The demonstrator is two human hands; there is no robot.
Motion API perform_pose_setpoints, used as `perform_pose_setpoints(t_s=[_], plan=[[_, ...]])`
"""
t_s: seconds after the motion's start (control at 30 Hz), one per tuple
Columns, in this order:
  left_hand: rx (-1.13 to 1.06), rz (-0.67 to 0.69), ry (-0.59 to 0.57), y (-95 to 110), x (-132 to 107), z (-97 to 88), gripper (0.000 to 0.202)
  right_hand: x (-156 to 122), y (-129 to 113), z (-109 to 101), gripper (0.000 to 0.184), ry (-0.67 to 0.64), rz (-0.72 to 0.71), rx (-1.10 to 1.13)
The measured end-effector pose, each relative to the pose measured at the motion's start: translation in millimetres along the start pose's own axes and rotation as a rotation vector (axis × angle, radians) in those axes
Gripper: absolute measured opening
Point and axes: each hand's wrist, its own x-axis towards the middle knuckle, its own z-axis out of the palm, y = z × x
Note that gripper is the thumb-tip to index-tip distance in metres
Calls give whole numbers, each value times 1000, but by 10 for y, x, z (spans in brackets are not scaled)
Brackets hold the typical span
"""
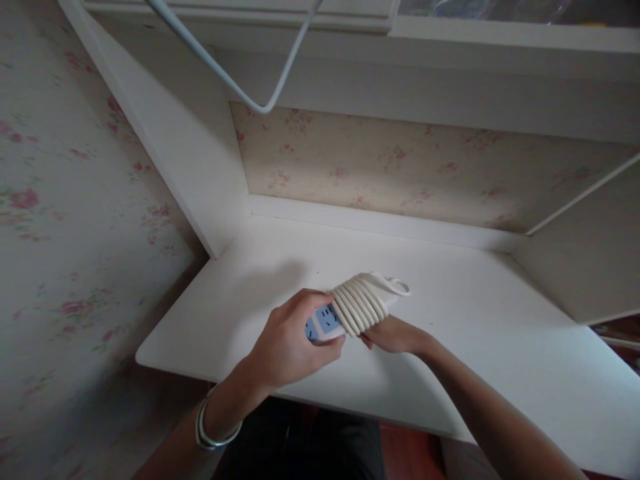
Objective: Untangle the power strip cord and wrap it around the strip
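Observation:
A white power strip with blue socket faces is held above the desk, its white cord wound round it in several tight turns. A small loop of the cord sticks out at the far right end. My left hand grips the socket end, thumb on the near side and fingers over the far side. Under the wound part is my right hand, its fingers mostly hidden behind the strip and cord, so what exactly they clasp does not show. A silvery bangle circles my left wrist.
The white desk top runs beneath both hands, with a rounded left corner. A white side panel and flowered wallpaper bound the left. Overhead, a pale bent tube hangs before a white shelf.

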Motion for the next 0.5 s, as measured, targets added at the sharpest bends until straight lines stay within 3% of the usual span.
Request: perform_pose_setpoints(t_s=[0.2,0.4,0.5], plan=[[92,-34,104,-162,49,81,43,-198,-150,-20,40,-243,80,447],[144,-59,77,-251,21,299,40,-315,-95,34,38,-200,184,797],[186,-76,42,-279,-15,417,37,-361,41,84,34,-203,133,929]])
